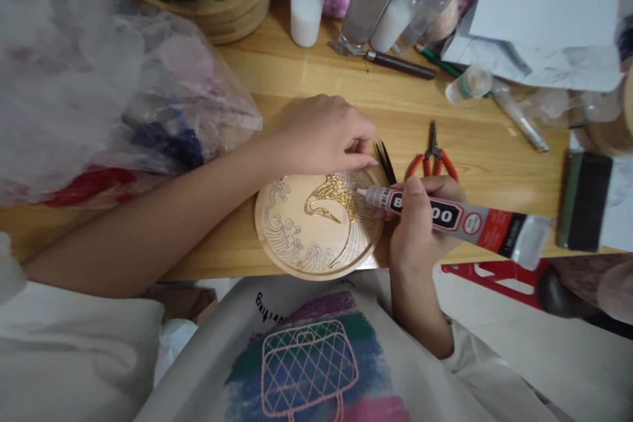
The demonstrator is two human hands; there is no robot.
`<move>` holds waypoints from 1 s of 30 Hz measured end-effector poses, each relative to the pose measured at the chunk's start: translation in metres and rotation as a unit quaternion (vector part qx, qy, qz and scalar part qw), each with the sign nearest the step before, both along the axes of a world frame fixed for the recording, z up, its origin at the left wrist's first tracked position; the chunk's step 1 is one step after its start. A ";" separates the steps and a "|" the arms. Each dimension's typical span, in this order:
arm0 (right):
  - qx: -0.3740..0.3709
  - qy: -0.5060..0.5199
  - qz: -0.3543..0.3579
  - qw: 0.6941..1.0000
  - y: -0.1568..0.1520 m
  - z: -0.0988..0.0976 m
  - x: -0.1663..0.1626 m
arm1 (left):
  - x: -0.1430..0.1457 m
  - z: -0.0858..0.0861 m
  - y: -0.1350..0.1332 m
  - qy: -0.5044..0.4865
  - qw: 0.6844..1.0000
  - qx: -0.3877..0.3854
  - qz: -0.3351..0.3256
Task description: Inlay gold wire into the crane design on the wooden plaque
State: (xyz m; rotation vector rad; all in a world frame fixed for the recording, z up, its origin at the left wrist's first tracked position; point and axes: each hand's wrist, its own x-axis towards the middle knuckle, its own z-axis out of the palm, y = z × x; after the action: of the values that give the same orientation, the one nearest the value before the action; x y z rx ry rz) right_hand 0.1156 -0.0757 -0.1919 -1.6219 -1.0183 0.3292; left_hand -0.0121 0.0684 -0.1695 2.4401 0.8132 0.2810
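Landmark: round wooden disc, lying at the near edge of the surface, crane outline partly laid in gold wire.

Left of the disc: crumpled plastic bags.

At the disc's upper rim: left hand, fingers curled and pressed together, fingertips bearing down on the wire near the crane's wing.

Just right of that, off the disc: black tweezers, then red-handled pliers.

At the disc's right edge: right hand clamped around a glue tube, nozzle touching the wing area.

Risks, as a judgement: a hard squeeze floods glue past the wire line. Left fingertips sit close to the nozzle, so they could get stuck or drag the wire. Disc overhangs the surface edge slightly, so downward pressure could tip it.
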 end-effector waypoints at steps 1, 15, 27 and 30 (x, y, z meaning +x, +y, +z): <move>0.001 -0.001 0.000 1.000 0.000 0.000 0.000 | 0.000 0.000 0.000 0.001 1.000 -0.001 -0.001; -0.018 -0.005 0.011 1.000 -0.004 0.005 0.001 | 0.000 0.004 0.000 0.029 1.000 -0.007 -0.006; -0.016 -0.037 0.032 0.999 -0.003 0.005 0.000 | 0.000 0.002 0.000 0.010 1.000 0.000 -0.012; -0.030 -0.032 0.035 0.998 -0.004 0.006 0.001 | -0.001 0.002 0.001 -0.005 1.000 -0.001 -0.018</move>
State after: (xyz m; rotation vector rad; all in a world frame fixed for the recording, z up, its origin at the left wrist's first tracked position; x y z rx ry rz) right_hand 0.1164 -0.0799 -0.1862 -1.6617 -1.1260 0.3589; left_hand -0.0134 0.0690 -0.1678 2.4479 0.7640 0.2788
